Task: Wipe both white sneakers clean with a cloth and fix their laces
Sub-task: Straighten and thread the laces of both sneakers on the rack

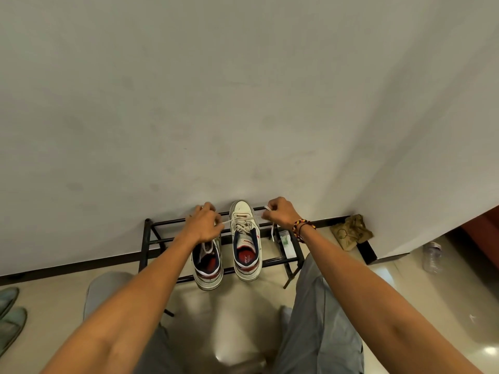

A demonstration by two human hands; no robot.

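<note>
Two white sneakers with navy and red trim stand side by side on a low black metal shoe rack (151, 230), toes to the wall. The right sneaker (246, 238) is fully visible; the left sneaker (208, 265) is partly hidden under my left hand (204, 224). My left hand pinches one end of the right sneaker's white lace (226, 222), pulled out to the left. My right hand (279, 214) pinches the other lace end, drawn out to the right, its tail hanging down past the wrist. A crumpled tan cloth (351, 230) lies on the floor by the corner.
The wall stands right behind the rack, with a corner at the right. A small white and green packet (286, 242) lies under the rack. A clear plastic bottle (433, 256) lies on the floor at right. Green slippers (10, 314) sit at far left. My knees flank the rack.
</note>
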